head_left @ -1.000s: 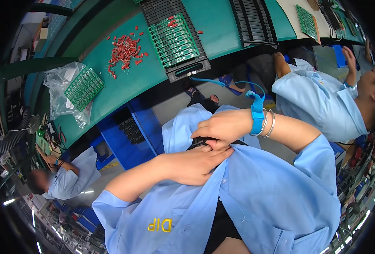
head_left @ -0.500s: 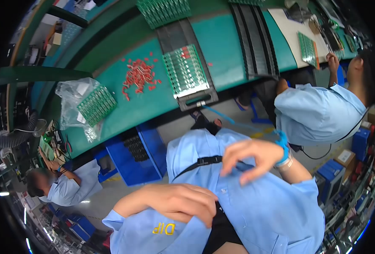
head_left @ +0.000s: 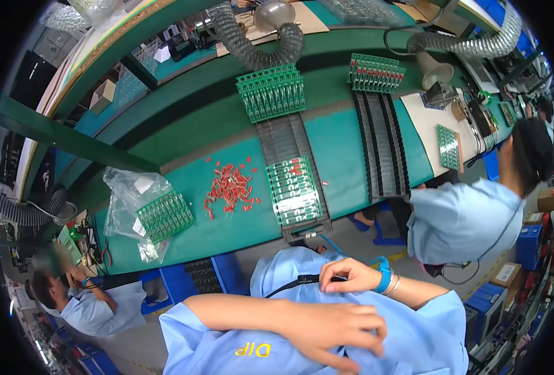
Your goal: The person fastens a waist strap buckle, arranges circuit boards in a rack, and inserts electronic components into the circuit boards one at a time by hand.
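My left hand (head_left: 339, 331) is held over the front of my light blue shirt (head_left: 402, 340). Its fingers are spread and nothing shows in them. Just beyond it, my right hand (head_left: 350, 275), with a blue wristband (head_left: 385, 275) at the wrist, has its fingers curled together at the black strap (head_left: 283, 289) across my shirt, beside the buckle (head_left: 308, 279). The fingers partly hide that end of the strap. Neither hand touches the bench.
On the green bench (head_left: 214, 244), a circuit board panel (head_left: 296, 194) lies on a black rail. Left of it are loose red components (head_left: 230, 187), another green panel (head_left: 164, 215) and a clear plastic bag (head_left: 124, 194). Co-workers sit at right (head_left: 464, 219) and left (head_left: 95, 306).
The view has tilted up, showing more of the bench's far side. My left hand has moved right across my shirt and spread its fingers. My right hand has curled in at the strap.
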